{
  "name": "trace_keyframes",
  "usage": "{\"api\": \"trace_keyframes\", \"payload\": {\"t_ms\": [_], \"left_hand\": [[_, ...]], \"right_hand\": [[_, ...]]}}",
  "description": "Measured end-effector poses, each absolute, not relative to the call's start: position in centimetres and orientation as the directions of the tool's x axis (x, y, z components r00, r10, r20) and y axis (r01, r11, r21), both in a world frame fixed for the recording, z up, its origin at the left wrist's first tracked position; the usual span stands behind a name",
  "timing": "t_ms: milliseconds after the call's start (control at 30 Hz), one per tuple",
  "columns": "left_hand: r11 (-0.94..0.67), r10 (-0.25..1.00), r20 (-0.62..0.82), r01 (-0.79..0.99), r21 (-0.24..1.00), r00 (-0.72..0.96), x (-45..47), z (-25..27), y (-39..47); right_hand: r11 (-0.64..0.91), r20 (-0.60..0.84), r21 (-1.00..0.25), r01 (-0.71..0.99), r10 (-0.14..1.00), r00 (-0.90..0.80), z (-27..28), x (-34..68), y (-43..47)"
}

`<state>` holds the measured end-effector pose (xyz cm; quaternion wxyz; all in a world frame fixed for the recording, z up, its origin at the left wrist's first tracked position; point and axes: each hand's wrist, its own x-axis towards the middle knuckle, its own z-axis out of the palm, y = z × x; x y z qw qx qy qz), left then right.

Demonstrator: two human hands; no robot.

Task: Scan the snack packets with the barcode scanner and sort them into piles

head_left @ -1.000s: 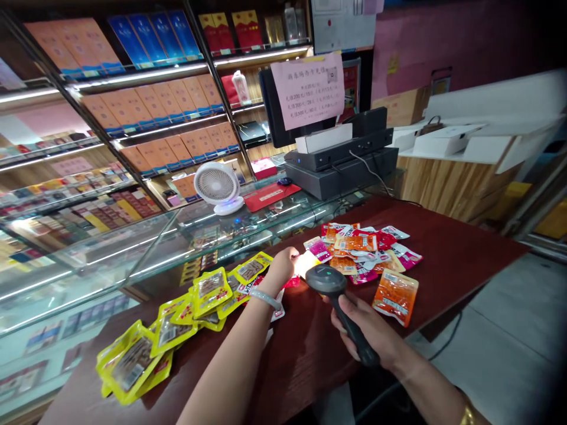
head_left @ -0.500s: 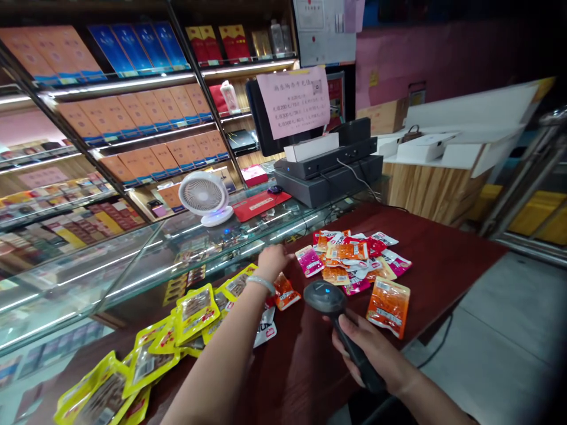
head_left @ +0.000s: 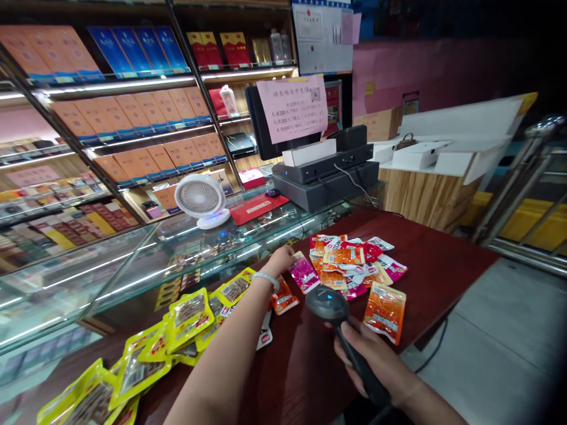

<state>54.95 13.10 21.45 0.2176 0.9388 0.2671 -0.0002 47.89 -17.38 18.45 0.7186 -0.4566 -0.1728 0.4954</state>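
My left hand (head_left: 280,261), with a pale bangle at the wrist, pinches the upper left corner of a magenta snack packet (head_left: 304,273). Wrapped around the handle of a black barcode scanner (head_left: 330,304) is my right hand (head_left: 370,354); the scanner's head points toward the packets. Beyond it lies a heap of orange, red and white snack packets (head_left: 345,257). An orange packet (head_left: 384,311) lies apart, right of the scanner. Left of my left forearm, yellow snack packets (head_left: 190,319) overlap in a row. Another orange-red packet (head_left: 284,296) lies just below my left hand.
The dark red tabletop (head_left: 443,248) adjoins a glass display counter (head_left: 133,265). On the glass stand a white fan (head_left: 201,198), a red mat (head_left: 259,208) and a monitor with a pink sign (head_left: 295,109). Boxed goods fill the shelves behind.
My left hand has drawn the magenta packet away from the heap, toward the scanner, and its fingers now grip the corner. The scanner stays nearly in place.
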Motion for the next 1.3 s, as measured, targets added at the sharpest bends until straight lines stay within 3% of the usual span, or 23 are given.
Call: {"api": "trace_keyframes", "payload": {"t_ms": [267, 400, 533, 600, 800, 900, 1000, 1200, 1300], "left_hand": [[-0.712, 0.408, -0.118, 0.396, 0.579, 0.905, 49.7, 23.3, 11.0], [-0.747, 0.412, -0.049, 0.368, 0.553, 0.91, 48.3, 24.1, 9.9], [-0.741, 0.418, -0.091, 0.397, 0.543, 0.904, 46.7, 24.8, 10.5], [-0.756, 0.44, -0.121, 0.44, 0.484, 0.89, 45.6, 25.2, 11.6], [-0.814, 0.574, -0.189, 0.58, -0.032, 0.796, 42.8, 26.5, 14.7], [-0.777, 0.614, -0.015, 0.6, -0.189, 0.789, 42.9, 26.7, 13.1], [-0.827, 0.526, 0.145, 0.544, -0.143, 0.838, 44.6, 26.6, 8.8], [-0.969, 0.233, 0.089, 0.223, 0.108, 0.968, 49.1, 24.5, -2.6], [-0.98, 0.182, 0.044, 0.177, 0.094, 0.982, 50.0, 23.0, -6.8]], "right_hand": [[0.094, -0.201, -0.81, -0.579, 0.882, 0.425, 20.3, 46.9, -16.3], [0.105, -0.187, -0.807, -0.581, 0.888, 0.421, 20.5, 46.2, -16.0], [0.098, -0.175, -0.821, -0.563, 0.895, 0.411, 20.0, 45.7, -16.7], [0.099, -0.164, -0.831, -0.547, 0.896, 0.412, 19.5, 45.5, -17.5], [0.095, -0.18, -0.849, -0.52, 0.873, 0.454, 18.1, 45.5, -20.4], [0.112, -0.179, -0.848, -0.518, 0.859, 0.48, 17.9, 45.8, -21.5], [0.127, -0.169, -0.853, -0.507, 0.851, 0.497, 18.0, 46.1, -22.7], [0.17, -0.168, -0.866, -0.471, 0.788, 0.593, 18.3, 46.5, -25.8], [0.19, -0.173, -0.876, -0.443, 0.735, 0.656, 18.5, 46.9, -27.6]]}}
